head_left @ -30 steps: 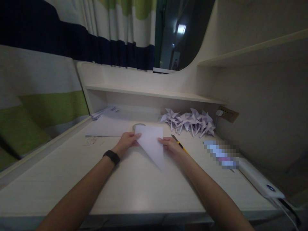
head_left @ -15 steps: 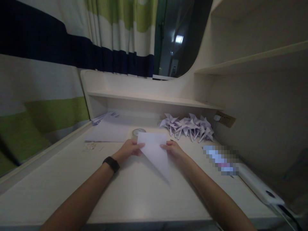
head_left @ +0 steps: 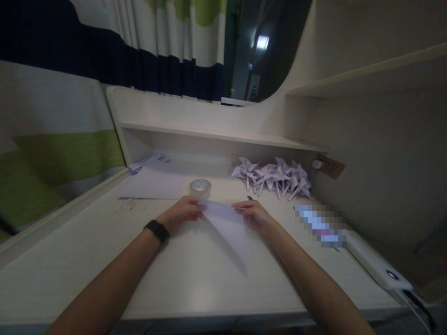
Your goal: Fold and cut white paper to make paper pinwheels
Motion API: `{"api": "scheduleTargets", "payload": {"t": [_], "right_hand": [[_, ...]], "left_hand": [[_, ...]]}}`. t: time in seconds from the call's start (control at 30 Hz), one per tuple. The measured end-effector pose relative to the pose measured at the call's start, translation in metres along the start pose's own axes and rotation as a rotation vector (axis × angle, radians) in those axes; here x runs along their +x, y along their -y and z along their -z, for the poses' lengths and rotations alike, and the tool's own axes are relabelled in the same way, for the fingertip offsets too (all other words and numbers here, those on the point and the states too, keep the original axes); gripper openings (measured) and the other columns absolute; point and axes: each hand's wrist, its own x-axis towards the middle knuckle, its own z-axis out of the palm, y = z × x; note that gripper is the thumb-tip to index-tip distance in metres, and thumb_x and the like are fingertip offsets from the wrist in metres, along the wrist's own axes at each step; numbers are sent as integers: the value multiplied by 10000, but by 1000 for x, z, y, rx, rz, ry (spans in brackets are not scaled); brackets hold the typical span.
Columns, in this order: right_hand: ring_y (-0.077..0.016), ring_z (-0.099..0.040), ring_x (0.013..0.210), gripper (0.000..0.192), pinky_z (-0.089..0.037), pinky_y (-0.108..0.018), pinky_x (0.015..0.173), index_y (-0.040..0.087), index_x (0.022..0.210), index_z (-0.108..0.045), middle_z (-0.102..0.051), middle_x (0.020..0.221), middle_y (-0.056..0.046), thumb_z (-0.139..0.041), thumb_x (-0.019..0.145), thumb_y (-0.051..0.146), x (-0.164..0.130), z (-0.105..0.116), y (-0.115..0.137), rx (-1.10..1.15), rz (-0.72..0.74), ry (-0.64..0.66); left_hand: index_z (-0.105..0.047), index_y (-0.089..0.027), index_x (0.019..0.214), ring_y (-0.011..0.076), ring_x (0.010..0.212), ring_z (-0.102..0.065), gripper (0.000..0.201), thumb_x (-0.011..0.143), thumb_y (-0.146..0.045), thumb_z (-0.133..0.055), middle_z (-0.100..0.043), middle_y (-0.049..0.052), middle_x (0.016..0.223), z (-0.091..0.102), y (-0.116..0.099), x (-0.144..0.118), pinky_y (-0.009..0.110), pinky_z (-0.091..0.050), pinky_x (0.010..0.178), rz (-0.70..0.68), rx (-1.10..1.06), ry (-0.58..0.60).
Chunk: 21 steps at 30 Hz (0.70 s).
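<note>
- Writing and labels: none readable; a blurred patch (head_left: 321, 225) covers whatever lies on the right of the desk.
- Folded paper (head_left: 226, 225): one pale, plain sheet folded into a triangle, smooth and unmarked. Its broad edge runs left to right between the two hands on the far side; its point aims toward the near edge of the desk, so the long axis runs far to near. It lies low over the middle of the desk (head_left: 87, 260); whether it rests flat on it cannot be told.
- Left hand (head_left: 183, 211): fingers closed in a pinch on the paper's far left corner. A black wristband (head_left: 156, 230) sits on the wrist.
- Right hand (head_left: 253, 215): fingers closed in a pinch on the paper's far right corner.
- Tape roll (head_left: 200, 187): clear, lying flat, just beyond the paper.
- Loose sheets (head_left: 155, 182): pale, flat, far left of the tape roll.
- Folded paper pinwheels (head_left: 270, 177): a heap of pale pieces, far right, beneath the shelf (head_left: 223, 136).
- White power strip (head_left: 379, 265): near right, with a dark cable.
- Wall socket (head_left: 330, 166): far right, with a plug in it.
- Striped curtain (head_left: 150, 56): white, navy and green, behind the desk.
</note>
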Motion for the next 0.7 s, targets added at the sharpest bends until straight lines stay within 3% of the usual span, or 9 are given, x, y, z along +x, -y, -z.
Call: {"api": "scheduleTargets", "payload": {"t": [0.23,0.53,0.7], "right_hand": [[-138,-651,565,252,-499,-219,545,134,770,-771,-735,692,-78,-722,527,87,-2,-4,5,51,48,-58],[-178,-681,623,301,-534,-265,586,140,797,-773,-748,745,-85,-693,515,72,-3,-4,3,71,36,48],[-168,-674,645,330,-542,-279,607,149,904,-763,-745,777,-69,-750,575,137,-9,-11,5,14,52,135]], "left_hand": [[-680,-130,1001,154,663,-653,316,733,-285,-745,-706,86,796,-6,-2,-1,252,-476,602,-3,-104,-17],[-654,-157,1068,138,699,-651,381,712,-246,-756,-697,59,831,-12,2,7,260,-490,675,-62,-322,-131],[-658,-120,944,197,822,-663,271,742,-291,-716,-699,120,961,-22,4,8,297,-506,712,-46,-282,-149]]}}
